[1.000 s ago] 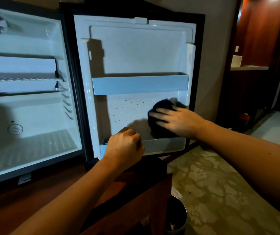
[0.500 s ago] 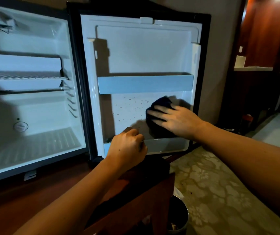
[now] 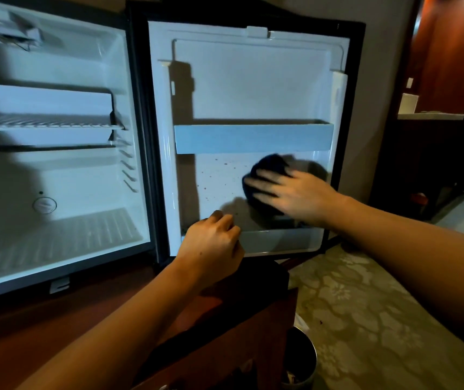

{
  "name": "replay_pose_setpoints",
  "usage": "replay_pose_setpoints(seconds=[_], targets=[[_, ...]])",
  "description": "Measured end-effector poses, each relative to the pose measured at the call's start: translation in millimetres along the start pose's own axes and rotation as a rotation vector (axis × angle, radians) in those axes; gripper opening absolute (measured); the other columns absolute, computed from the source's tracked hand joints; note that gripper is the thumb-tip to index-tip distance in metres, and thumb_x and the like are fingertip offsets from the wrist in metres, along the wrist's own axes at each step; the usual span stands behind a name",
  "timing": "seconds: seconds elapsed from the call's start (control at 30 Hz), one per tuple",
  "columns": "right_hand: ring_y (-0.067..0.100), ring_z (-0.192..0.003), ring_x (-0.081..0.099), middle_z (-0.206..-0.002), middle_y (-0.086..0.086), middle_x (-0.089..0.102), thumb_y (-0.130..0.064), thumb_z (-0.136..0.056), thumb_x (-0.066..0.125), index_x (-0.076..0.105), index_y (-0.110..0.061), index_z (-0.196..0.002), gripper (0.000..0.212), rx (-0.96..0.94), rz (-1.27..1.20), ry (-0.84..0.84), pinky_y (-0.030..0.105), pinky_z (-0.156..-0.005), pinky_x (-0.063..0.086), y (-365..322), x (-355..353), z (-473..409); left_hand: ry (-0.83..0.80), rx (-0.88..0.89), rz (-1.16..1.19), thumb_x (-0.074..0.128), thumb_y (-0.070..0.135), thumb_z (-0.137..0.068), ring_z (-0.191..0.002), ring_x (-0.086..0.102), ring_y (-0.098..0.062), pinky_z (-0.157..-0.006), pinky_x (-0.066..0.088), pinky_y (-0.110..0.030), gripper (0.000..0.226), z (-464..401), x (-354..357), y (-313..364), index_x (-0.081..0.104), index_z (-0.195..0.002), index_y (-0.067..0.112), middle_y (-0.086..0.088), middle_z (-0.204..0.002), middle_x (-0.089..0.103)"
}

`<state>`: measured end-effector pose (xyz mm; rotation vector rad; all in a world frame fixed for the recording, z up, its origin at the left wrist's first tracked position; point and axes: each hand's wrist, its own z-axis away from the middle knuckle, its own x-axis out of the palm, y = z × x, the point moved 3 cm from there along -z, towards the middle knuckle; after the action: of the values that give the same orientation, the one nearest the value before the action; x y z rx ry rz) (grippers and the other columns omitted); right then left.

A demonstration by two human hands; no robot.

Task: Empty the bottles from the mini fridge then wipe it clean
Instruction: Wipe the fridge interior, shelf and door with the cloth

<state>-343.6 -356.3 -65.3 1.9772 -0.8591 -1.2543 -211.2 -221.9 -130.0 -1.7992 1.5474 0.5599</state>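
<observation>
Now mini fridge [image 3: 56, 170] open and bare of bottles, right hand [image 3: 295, 197] flat, fingers spread, pressing dark cloth [image 3: 267, 167] on speckled inner door [image 3: 225, 181], left hand [image 3: 211, 246] curled over lower door shelf [image 3: 281, 239]

Right hand [image 3: 295, 197] blurred, covering most of the dark cloth [image 3: 267, 167].

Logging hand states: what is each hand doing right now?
Left hand: fingers curled over the front rail of the lower door shelf, gripping it.
Right hand: open, straight fingers pressing the dark cloth against the door.
</observation>
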Motion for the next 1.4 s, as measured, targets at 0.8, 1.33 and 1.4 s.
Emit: replay_pose_setpoints(seconds=[0.8,1.33,1.4], targets=[[0.028,-0.127,0.054,-0.129,0.006,0.063,-0.013,-0.078,0.067,0.074,-0.017,-0.093,0.016,-0.188,-0.006,-0.034,0.043,-0.09,0.052,-33.6,17.2,-19.0,-0.027,-0.137,0.013,0.044,0.026,-0.065,-0.062,0.055,-0.025,-0.043,0.039,-0.025,0.03,13.0,-5.4,-20.8,0.071,-0.071,0.015,-0.001,-0.067,0.059],[0.032,-0.133,0.046,-0.149,0.01,0.043,-0.018,-0.084,0.052,0.061,-0.014,-0.128,0.046,0.043,-0.031,-0.065,0.048,-0.094,0.048,-23.1,-1.7,-31.9,0.019,-0.116,-0.011,0.052,0.017,-0.072,-0.077,0.054,-0.029,-0.064,0.047,-0.036,0.034,34.8,-0.5,-5.6,0.072,-0.097,0.002,-0.01,-0.088,0.064],[0.034,-0.137,0.04,-0.154,0.012,0.035,-0.014,-0.082,0.057,0.051,-0.012,-0.139,0.057,0.237,-0.042,-0.043,0.05,-0.097,0.046,-18.2,-10.4,-40.2,0.007,-0.124,-0.005,0.054,0.02,-0.074,-0.083,0.054,-0.028,-0.072,0.047,-0.036,0.038,37.4,-0.8,-5.1,0.07,-0.104,0.003,-0.01,-0.096,0.064]])
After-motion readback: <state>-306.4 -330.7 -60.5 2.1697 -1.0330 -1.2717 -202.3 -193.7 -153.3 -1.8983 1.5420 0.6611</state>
